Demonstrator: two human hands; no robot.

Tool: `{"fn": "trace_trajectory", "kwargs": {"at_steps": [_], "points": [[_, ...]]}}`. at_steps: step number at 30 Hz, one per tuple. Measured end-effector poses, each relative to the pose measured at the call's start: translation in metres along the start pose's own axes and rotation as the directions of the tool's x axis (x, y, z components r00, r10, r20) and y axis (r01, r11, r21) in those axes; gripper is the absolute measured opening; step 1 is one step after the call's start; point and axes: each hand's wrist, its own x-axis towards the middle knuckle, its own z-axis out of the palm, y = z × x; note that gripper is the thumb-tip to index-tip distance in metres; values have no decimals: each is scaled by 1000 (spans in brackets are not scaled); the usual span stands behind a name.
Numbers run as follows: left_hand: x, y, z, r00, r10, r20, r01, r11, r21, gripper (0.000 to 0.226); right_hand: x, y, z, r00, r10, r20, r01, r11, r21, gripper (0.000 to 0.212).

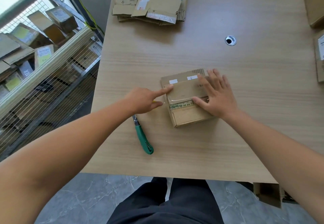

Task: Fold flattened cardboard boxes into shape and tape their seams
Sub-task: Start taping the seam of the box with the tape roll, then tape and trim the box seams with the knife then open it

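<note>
Where the two hands meet, at the near middle of the table [245,136], sits one small cardboard box [185,117], folded into shape. Clear tape [182,92] runs across its top; a band of green-printed tape [180,105] crosses the seam.

Right hand [216,96]: flat on the right half of the box top, fingers straight and spread, gripping nothing.
Left hand [143,101]: straight forefinger pressing the box's left top edge, thumb reaching to the tape end at the box's left side; remaining fingers hidden.

Utility knife [142,136]: green handle, lying on the table just near-left of the box, apart from it.
Stack of flattened boxes [150,3]: far side of the table, labels and old tape showing.
Round cable hole [230,40]: far right of the box.
More cardboard boxes [315,4]: cut off at the table's right edge.

Surface: pale wood-grain tabletop. Floor [87,197]: grey, veined tile. One open box [268,195] stands on the floor under the near right corner.

Wire cage [52,90]: left of the table, holding many cardboard boxes and parcels, some with yellow or white labels.
</note>
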Motion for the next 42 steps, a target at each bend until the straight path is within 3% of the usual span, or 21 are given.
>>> {"fn": "trace_trajectory", "kwargs": {"at_steps": [2, 5, 7, 8, 10, 12, 13, 15, 19, 23, 25, 27, 29, 31, 33, 36, 38, 42], "points": [[-2, 4, 6, 1000, 7, -18, -8, 999, -52, 65, 8, 3, -13, 986, -59, -153, 62, 998, 10, 79], [-3, 12, 11, 998, -8, -70, 4, 998, -59, 65, -24, -31, -3, 819, -296, -492, 397, 911, 114, 42], [-2, 15, 14, 996, -16, -89, 12, 999, -49, 66, -79, -82, 21, 772, -473, -425, 599, 764, 238, 34], [-2, 15, 14, 996, -13, -93, 9, 999, -43, 66, -103, -109, 35, 807, -505, -304, 586, 744, 319, 37], [-1, 14, 13, 995, 0, -100, -4, 999, -36, 66, -122, -155, 59, 904, -424, 48, 366, 828, 424, 56], [-2, 11, 13, 995, 2, -98, -7, 999, -51, 65, -108, -185, 78, 914, -273, 301, 150, 915, 376, 64], [-3, 10, 12, 996, 0, -92, -5, 999, -52, 66, -98, -195, 83, 908, -241, 343, 123, 936, 331, 63], [-2, 9, 9, 998, 1, -70, -4, 999, -38, 65, -95, -202, 88, 928, -218, 302, 142, 956, 255, 57], [1, 11, 6, 997, 7, -73, -9, 1000, -19, 65, -121, -162, 90, 956, -233, 179, 170, 935, 310, 47], [0, 13, 8, 997, 8, -74, -8, 1000, 1, 66, -113, -162, 90, 963, -124, 240, 97, 988, 120, 67], [-1, 14, 9, 997, 10, -78, -7, 999, 33, 65, -111, -166, 88, 942, -140, 306, 122, 989, 80, 55], [-2, 15, 9, 997, 11, -82, -7, 999, 54, 65, -126, -148, 75, 928, -198, 315, 119, 960, 255, 40], [-2, 17, 11, 995, 9, -95, -4, 999, 53, 66, -153, -127, 50, 959, -219, 181, 102, 860, 501, 30], [-4, 20, 13, 996, -4, -94, 4, 1000, 6, 66, -160, -120, 17, 999, -30, 45, -8, 731, 682, 24], [-8, 24, 15, 993, -32, -116, 29, 999, -25, 66, -130, -130, -8, 981, 195, -13, -116, 631, 767, 22], [-11, 28, 18, 988, -79, -131, 81, 997, 9, 63, -68, -145, -27, 929, 298, 220, -351, 524, 776, 25], [-12, 28, 20, 988, -95, -124, 99, 995, 24, 64, -47, -145, -29, 910, 277, 309, -415, 607, 677, 22], [-19, 28, 22, 972, -171, -162, 171, 985, -17, 74, -44, -136, -29, 908, 222, 354, -382, 786, 487, 16]]}}
